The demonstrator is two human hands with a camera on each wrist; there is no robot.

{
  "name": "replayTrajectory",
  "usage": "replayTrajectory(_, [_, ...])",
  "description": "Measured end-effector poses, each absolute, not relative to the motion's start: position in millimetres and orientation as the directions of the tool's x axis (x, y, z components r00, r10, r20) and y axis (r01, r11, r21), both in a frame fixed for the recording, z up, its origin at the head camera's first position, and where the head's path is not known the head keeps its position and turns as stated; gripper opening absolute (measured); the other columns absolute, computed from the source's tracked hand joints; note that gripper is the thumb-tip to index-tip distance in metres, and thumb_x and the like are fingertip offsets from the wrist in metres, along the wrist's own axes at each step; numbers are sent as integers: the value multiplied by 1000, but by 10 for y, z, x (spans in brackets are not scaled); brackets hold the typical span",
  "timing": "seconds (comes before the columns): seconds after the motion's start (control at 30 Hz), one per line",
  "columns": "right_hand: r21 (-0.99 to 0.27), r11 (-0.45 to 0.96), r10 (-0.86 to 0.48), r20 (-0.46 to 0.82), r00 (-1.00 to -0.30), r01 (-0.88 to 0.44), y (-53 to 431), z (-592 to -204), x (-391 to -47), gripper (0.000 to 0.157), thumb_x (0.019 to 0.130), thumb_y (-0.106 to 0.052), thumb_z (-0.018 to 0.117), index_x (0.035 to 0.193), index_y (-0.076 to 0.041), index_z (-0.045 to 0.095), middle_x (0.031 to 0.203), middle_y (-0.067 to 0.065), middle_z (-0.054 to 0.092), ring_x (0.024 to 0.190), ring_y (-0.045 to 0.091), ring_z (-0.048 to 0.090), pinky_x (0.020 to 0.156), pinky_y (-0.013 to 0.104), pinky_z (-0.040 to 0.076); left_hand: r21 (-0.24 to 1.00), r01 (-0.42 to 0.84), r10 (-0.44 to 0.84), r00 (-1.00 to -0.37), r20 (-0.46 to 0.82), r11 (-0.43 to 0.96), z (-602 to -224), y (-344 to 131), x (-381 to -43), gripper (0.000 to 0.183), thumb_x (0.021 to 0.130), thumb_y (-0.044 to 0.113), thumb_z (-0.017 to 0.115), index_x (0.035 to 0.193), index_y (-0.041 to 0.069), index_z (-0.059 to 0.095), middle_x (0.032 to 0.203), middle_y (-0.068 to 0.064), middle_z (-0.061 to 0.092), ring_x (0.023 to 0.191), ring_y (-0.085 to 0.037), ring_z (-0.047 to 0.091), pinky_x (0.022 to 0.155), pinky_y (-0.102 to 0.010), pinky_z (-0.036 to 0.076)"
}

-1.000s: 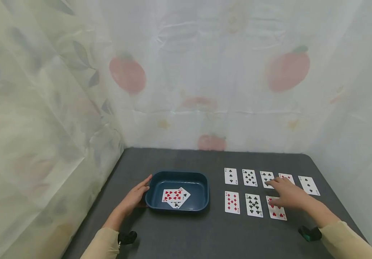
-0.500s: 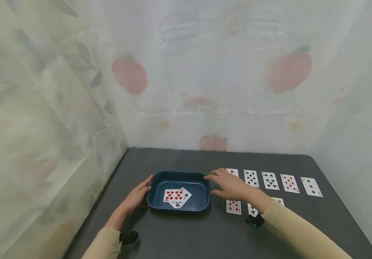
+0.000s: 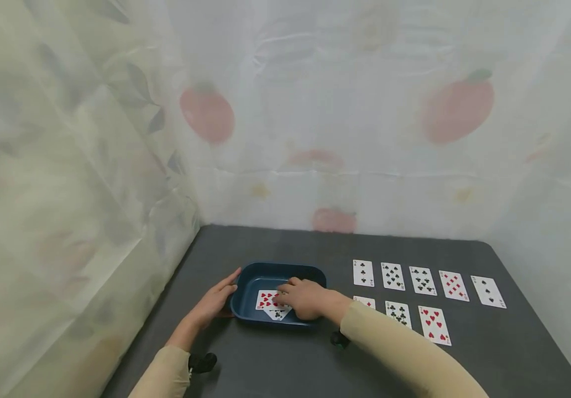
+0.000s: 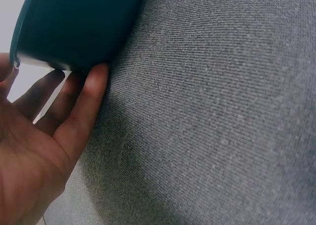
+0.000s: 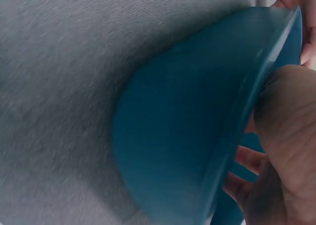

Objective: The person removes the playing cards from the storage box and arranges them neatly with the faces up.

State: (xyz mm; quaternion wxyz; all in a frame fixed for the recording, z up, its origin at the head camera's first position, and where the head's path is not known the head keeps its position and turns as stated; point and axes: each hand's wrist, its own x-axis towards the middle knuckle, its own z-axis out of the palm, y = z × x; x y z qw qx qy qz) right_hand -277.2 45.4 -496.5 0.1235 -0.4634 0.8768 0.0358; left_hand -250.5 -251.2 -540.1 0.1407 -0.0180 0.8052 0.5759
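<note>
A dark blue rectangular tray stands on the dark table. My left hand touches its left side, and in the left wrist view the fairly straight fingers lie against the outer wall. Inside the tray a hearts playing card overlaps a clubs playing card. My right hand reaches over the right rim, fingertips right at the cards' right part, which it hides. In the right wrist view its fingers are spread behind the tray wall.
Right of the tray, playing cards lie face up in two rows. The back row runs from a clubs card to a spades card. In front are a partly covered diamonds card, a clubs card and a hearts card.
My right hand has moved left from above the card rows, past the tray's right edge, to the cards inside. The left hand stays at the tray. The view has shifted slightly.
</note>
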Motion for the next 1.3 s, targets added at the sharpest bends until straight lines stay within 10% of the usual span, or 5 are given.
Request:
replayTrajectory(0.73, [-37, 677, -711, -291, -640, -735, 479, -4995, -2723, 42, 104, -19, 52, 145, -25, 59, 151, -2, 50, 129, 22, 48, 104, 39, 45, 928, -197, 160, -953, -256, 315, -5343, -2507, -2519, 54, 111, 25, 43, 163, 32, 30, 169, -16, 16, 147, -45, 26, 80, -55, 57])
replayTrajectory(1.0, [-104, 653, -734, -332, -593, -750, 536, -5004, -2723, 57, 104, -8, 46, 157, -26, 44, 165, -2, 33, 152, 22, 27, 116, 41, 34, 926, -194, 164, -953, -256, 323, -5345, -2511, -2514, 54, 111, 25, 42, 163, 32, 29, 169, -16, 15, 147, -45, 26, 80, -56, 57])
replayTrajectory(1.3, [-93, 655, -740, -280, -611, -750, 534, -4988, -2705, 42, 102, -15, 55, 144, -20, 60, 152, 2, 48, 133, 25, 47, 107, 40, 43, 930, -197, 171, -951, -259, 311, -5331, -2505, -2503, 53, 111, 26, 42, 163, 34, 30, 169, -15, 14, 149, -46, 22, 82, -58, 56])
